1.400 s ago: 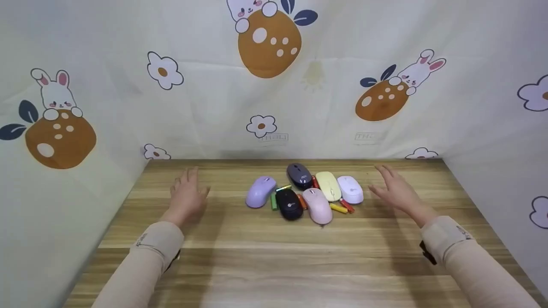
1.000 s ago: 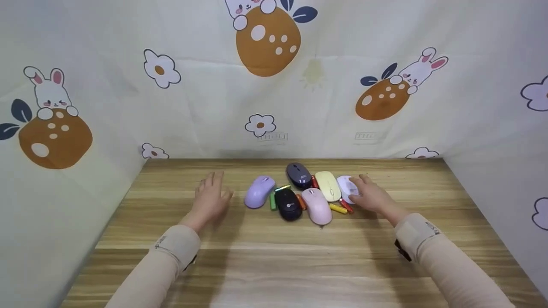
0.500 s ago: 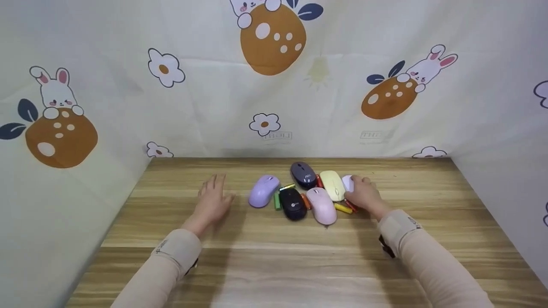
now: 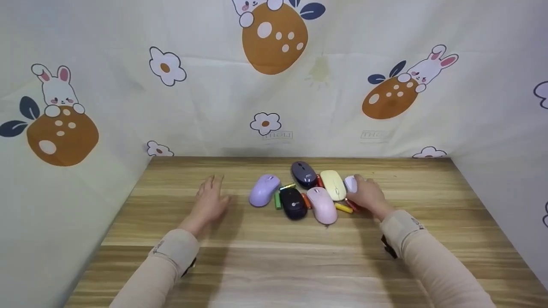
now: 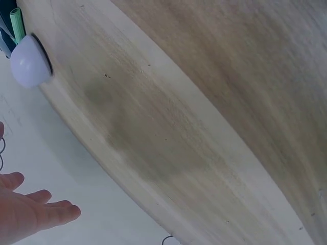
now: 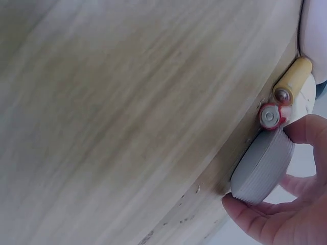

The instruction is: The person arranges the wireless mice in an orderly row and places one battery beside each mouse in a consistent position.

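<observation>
- Right hand (image 4: 369, 196) pinches white mouse (image 6: 263, 166) across its sides, just right of yellow mouse (image 4: 333, 185)
- Best lifted straight up: dragging would likely roll red battery (image 6: 270, 116) near yellow mouse's near end
- Left hand (image 4: 210, 200) relaxed, holding nothing, well left of yellow mouse

I count six computer mice: a black mouse (image 4: 293, 204), one purple mouse (image 4: 264, 191) to its left, one dark grey mouse (image 4: 304, 174) beyond it, and rightward a pink mouse (image 4: 324, 207), a yellow mouse (image 4: 333, 185), a white mouse (image 4: 350, 184).

Six batteries: one green battery (image 4: 278, 200) left of it, one gold battery (image 4: 287, 187) beyond it, rightward one orange battery (image 4: 306, 201), one yellow battery (image 4: 343, 208), two red batteries (image 4: 319, 181).

Two hands flank it: left hand (image 4: 209, 202), right hand (image 4: 368, 196).
</observation>
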`<action>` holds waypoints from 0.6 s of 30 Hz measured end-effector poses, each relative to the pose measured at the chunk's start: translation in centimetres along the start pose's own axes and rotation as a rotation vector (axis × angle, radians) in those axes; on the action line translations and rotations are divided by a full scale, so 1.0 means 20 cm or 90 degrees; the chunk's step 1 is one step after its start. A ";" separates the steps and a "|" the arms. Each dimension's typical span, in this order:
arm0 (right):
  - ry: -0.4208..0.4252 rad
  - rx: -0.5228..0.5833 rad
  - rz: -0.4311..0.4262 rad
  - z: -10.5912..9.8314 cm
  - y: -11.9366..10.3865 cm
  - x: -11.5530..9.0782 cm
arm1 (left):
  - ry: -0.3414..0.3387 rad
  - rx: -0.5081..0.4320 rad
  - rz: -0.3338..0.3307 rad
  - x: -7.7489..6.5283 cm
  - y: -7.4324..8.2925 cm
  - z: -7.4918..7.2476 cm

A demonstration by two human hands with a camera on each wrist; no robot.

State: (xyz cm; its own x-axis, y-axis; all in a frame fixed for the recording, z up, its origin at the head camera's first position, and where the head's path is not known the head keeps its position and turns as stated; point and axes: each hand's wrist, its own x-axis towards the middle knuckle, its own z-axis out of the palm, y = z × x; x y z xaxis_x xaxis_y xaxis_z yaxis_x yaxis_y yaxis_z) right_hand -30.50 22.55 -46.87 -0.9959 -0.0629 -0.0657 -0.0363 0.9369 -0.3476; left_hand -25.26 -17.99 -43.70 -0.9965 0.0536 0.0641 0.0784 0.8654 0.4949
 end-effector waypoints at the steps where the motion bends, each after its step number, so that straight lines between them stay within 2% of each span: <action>1: 0.003 0.008 0.002 -0.01 0.01 0.00 | 0.001 -0.001 -0.001 0.00 0.00 0.00; 5: 0.010 0.037 0.019 -0.08 0.07 -0.02 | 0.002 -0.011 -0.002 0.00 -0.02 -0.01; 11: 0.032 0.028 0.010 -0.16 0.20 -0.08 | 0.005 -0.023 -0.008 -0.01 -0.06 -0.02; 18: 0.036 0.008 0.009 -0.17 0.35 -0.15 | 0.002 -0.021 -0.014 -0.03 -0.10 -0.02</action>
State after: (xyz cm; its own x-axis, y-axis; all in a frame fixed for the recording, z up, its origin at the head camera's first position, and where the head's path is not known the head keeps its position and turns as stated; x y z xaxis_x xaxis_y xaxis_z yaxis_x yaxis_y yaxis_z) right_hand -28.07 30.44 -46.03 -0.9994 -0.0300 -0.0183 -0.0215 0.9331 -0.3590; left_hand -24.88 -19.92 -44.26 -0.9979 0.0334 0.0556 0.0577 0.8492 0.5249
